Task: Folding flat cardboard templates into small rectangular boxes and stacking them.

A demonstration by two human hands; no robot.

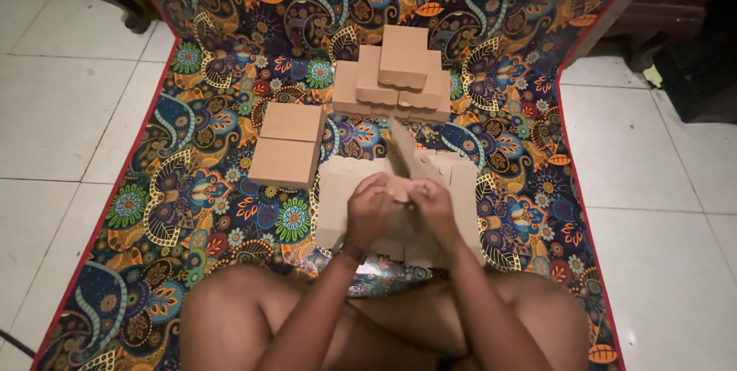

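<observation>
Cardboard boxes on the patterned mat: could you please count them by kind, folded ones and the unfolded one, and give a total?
Folded brown cardboard boxes, left pair: 2
Folded brown cardboard boxes, stacked pile: about 5, some edges hidden
Unfolded cardboard sheet, held by left hand and right hand: 1
Total: about 8

A mat lies on the floor. In the middle of the mat is a flat sheet of cardboard, and both hands rest on it, the left hand just beside the right hand. At 12 o'clock from the hands sits a pile of boxes, stacked on each other. At 10 o'clock lie two boxes, one behind the other, touching.
</observation>
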